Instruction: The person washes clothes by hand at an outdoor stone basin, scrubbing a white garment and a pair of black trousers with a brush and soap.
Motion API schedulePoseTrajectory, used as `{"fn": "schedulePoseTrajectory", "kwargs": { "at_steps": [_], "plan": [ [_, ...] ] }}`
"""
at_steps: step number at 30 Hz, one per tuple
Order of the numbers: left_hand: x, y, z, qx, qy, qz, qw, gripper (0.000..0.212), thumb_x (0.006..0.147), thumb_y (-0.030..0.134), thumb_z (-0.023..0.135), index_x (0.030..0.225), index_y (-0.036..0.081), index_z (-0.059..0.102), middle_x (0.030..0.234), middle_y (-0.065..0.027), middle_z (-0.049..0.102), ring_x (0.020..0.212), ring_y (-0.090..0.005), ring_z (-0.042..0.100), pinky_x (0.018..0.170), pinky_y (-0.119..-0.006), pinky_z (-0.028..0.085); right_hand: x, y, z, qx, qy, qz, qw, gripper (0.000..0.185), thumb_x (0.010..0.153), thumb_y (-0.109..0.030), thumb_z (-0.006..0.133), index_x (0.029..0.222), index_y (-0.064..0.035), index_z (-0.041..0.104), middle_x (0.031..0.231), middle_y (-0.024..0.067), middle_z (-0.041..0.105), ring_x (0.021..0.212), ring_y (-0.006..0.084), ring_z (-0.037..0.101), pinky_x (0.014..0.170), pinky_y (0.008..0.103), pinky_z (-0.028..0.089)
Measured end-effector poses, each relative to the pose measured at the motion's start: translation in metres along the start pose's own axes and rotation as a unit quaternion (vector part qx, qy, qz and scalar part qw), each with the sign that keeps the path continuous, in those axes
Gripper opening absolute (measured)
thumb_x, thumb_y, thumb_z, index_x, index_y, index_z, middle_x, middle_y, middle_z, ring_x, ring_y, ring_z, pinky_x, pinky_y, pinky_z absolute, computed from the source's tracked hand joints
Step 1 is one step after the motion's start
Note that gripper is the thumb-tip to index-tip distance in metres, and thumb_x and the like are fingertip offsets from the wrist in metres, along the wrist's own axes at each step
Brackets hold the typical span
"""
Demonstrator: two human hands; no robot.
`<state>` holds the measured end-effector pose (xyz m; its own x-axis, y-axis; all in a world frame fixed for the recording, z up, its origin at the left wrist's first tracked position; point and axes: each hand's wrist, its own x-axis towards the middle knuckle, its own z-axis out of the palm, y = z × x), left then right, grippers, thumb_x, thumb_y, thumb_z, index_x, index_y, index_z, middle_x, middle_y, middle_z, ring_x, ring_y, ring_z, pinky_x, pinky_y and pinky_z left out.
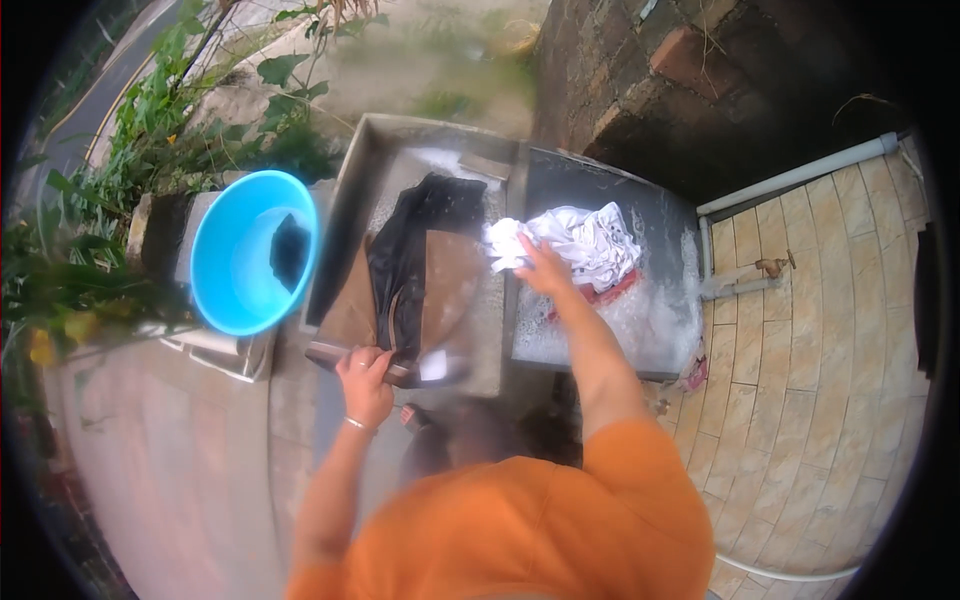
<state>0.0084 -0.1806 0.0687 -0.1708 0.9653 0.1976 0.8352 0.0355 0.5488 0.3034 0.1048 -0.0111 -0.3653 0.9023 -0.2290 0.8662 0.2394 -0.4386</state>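
My left hand (366,386) grips the near edge of a brown and black garment (450,289), which lies spread in the left basin of a concrete laundry sink (517,202). A small white tag (433,365) shows beside the garment's near edge. At the divider between the basins, my right hand (545,266) is on a bunched white cloth (585,236), with its fingers around the left end. Most of that cloth lies in the right basin, over a piece of red cloth (619,289) in foamy water (622,330).
A blue plastic tub (255,255) with a dark cloth (291,251) in it stands left of the sink. Water runs from a brass tap (772,266) on the tiled wall (810,360) at right. A brick wall (697,64) rises behind; plants (97,232) grow at far left.
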Motion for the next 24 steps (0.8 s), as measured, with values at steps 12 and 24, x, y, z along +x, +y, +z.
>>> {"fn": "schedulePoseTrajectory", "kwargs": {
  "at_steps": [12, 24],
  "plan": [
    [-0.003, -0.023, 0.016, 0.074, 0.009, 0.001, 0.997, 0.036, 0.07, 0.001, 0.049, 0.104, 0.003, 0.062, 0.1, -0.0122, 0.059, 0.097, -0.0308, 0.054, 0.088, -0.04, 0.032, -0.038, 0.105, 0.009, -0.096, -0.024, 0.248, 0.964, 0.027, 0.085, -0.016, 0.055, 0.107, -0.0078, 0.068, 0.11, 0.0204, 0.067, 0.103, 0.0349, 0.063, 0.089, 0.0557, 0.043],
    [-0.009, -0.021, 0.019, 0.126, 0.023, -0.004, 0.992, 0.043, 0.063, 0.003, 0.047, 0.104, 0.002, 0.061, 0.096, -0.0145, 0.058, 0.096, -0.032, 0.055, 0.087, -0.041, 0.032, -0.006, 0.212, -0.011, 0.055, -0.099, 0.182, 0.977, 0.036, 0.077, -0.015, 0.064, 0.109, 0.002, 0.066, 0.1, 0.0196, 0.069, 0.092, 0.0306, 0.067, 0.078, 0.0399, 0.052]
  ]
}}
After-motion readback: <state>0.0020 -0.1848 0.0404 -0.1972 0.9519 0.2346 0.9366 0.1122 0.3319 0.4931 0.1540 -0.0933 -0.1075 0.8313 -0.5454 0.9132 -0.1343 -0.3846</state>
